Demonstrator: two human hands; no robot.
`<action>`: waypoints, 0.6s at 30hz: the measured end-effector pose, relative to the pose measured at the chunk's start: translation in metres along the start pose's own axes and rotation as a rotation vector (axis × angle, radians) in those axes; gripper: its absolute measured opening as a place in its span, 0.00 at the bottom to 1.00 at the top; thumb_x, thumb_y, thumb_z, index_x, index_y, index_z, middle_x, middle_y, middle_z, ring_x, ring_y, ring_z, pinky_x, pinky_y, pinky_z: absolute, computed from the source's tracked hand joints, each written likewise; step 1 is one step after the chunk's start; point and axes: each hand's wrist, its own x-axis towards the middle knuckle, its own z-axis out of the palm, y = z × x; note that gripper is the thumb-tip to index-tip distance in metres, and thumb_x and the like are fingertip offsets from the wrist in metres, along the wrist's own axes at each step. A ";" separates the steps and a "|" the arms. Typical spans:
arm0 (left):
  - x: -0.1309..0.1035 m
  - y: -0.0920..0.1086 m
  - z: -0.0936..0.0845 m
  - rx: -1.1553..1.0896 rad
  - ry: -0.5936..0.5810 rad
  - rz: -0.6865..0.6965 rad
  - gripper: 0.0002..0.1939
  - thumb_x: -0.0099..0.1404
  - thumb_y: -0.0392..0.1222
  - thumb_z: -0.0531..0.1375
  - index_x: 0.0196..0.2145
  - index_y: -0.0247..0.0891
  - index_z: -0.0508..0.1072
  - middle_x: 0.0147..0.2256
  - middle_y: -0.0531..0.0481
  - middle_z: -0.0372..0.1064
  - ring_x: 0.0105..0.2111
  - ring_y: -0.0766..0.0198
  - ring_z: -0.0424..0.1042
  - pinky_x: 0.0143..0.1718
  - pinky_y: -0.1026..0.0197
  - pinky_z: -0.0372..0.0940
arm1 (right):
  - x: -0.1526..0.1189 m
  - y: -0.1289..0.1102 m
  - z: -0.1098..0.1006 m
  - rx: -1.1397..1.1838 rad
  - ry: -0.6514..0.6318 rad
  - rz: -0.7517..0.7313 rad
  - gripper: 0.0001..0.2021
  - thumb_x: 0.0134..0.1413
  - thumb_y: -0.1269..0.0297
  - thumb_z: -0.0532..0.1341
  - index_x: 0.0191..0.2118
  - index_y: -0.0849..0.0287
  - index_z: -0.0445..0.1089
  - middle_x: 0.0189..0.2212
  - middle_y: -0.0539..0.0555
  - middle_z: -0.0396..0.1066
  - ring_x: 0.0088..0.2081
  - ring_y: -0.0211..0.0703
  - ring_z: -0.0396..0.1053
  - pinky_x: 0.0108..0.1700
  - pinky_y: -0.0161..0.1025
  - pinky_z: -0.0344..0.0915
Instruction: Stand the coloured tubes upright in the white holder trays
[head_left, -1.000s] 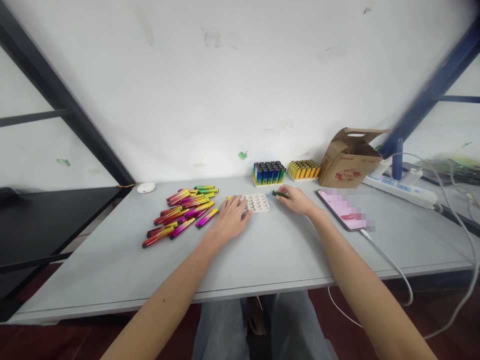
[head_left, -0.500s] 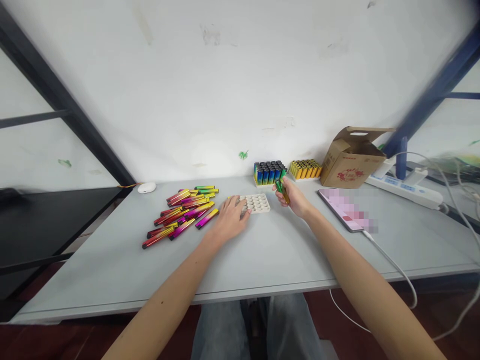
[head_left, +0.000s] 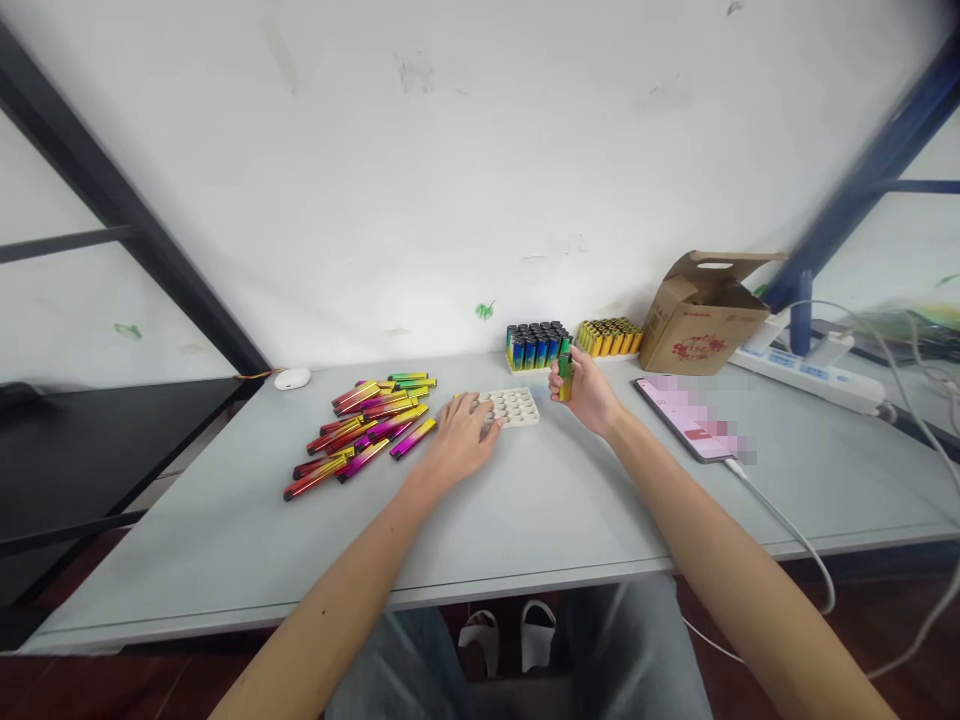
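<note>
The right hand (head_left: 581, 388) is raised a little above the surface (head_left: 525, 500), forearm stretched forward from the lower right, wrist bent slightly inward. Its grip is pinched on a lighter (head_left: 565, 378), green at the top and yellow lower down, held nearly upright between thumb and fingers, just right of the tray (head_left: 514, 406) and in front of the blue pack (head_left: 537, 345).

The left hand (head_left: 459, 438) lies palm down on the surface, arm reaching in from the lower left. Its fingers (head_left: 472, 408) are spread loosely and flat, the tips resting on the left edge of the tray; the grip holds nothing. The tray is a pale slab with rows of round holes, lying flat between the two hands.

Left of the left hand sits a loose pile (head_left: 364, 430) of lighters in red, magenta and yellow, lying at mixed angles. By the wall, the blue pack stands next to a yellow pack (head_left: 609, 337). Further right is an open carton (head_left: 701, 320), and in front of it a phone (head_left: 686, 418) lies flat with a white cable (head_left: 780, 525) running off the edge. A small white oval thing (head_left: 292, 378) rests at the far left near the wall.
</note>
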 end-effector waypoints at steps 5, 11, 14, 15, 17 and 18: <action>0.000 0.003 -0.002 -0.001 -0.004 0.006 0.18 0.71 0.48 0.48 0.51 0.38 0.69 0.56 0.39 0.62 0.58 0.51 0.60 0.58 0.47 0.58 | 0.000 0.003 0.000 0.043 -0.021 0.076 0.22 0.58 0.42 0.48 0.26 0.55 0.55 0.22 0.47 0.55 0.23 0.37 0.58 0.25 0.33 0.59; -0.001 0.002 -0.002 0.012 -0.010 0.004 0.19 0.71 0.49 0.48 0.51 0.40 0.70 0.56 0.40 0.63 0.57 0.52 0.60 0.58 0.47 0.57 | 0.000 0.013 0.006 -0.003 -0.030 0.118 0.21 0.57 0.43 0.48 0.23 0.55 0.54 0.16 0.45 0.47 0.18 0.35 0.47 0.21 0.32 0.51; -0.001 0.002 -0.002 0.021 -0.020 -0.007 0.19 0.71 0.48 0.48 0.51 0.40 0.70 0.55 0.41 0.63 0.56 0.51 0.61 0.58 0.46 0.56 | 0.002 0.017 0.007 0.003 0.003 0.127 0.21 0.57 0.45 0.48 0.22 0.55 0.50 0.15 0.43 0.42 0.17 0.34 0.43 0.19 0.31 0.46; -0.001 0.002 -0.002 0.022 -0.022 -0.008 0.19 0.71 0.48 0.48 0.51 0.40 0.70 0.55 0.40 0.63 0.56 0.51 0.61 0.58 0.46 0.56 | 0.002 0.018 0.007 0.007 0.017 0.129 0.20 0.57 0.46 0.48 0.21 0.55 0.48 0.15 0.43 0.41 0.17 0.33 0.41 0.19 0.31 0.44; -0.001 0.003 -0.002 0.023 -0.020 -0.007 0.19 0.71 0.49 0.48 0.51 0.40 0.70 0.55 0.40 0.63 0.56 0.51 0.61 0.58 0.46 0.56 | 0.004 0.020 0.006 0.009 0.041 0.124 0.19 0.56 0.48 0.47 0.21 0.54 0.47 0.15 0.42 0.40 0.17 0.33 0.38 0.18 0.31 0.41; -0.001 0.003 -0.002 0.023 -0.018 -0.007 0.19 0.71 0.49 0.48 0.51 0.39 0.70 0.55 0.40 0.63 0.56 0.51 0.61 0.58 0.45 0.56 | 0.005 0.020 0.005 0.009 0.047 0.117 0.19 0.56 0.48 0.47 0.21 0.54 0.46 0.15 0.42 0.39 0.17 0.33 0.37 0.17 0.31 0.40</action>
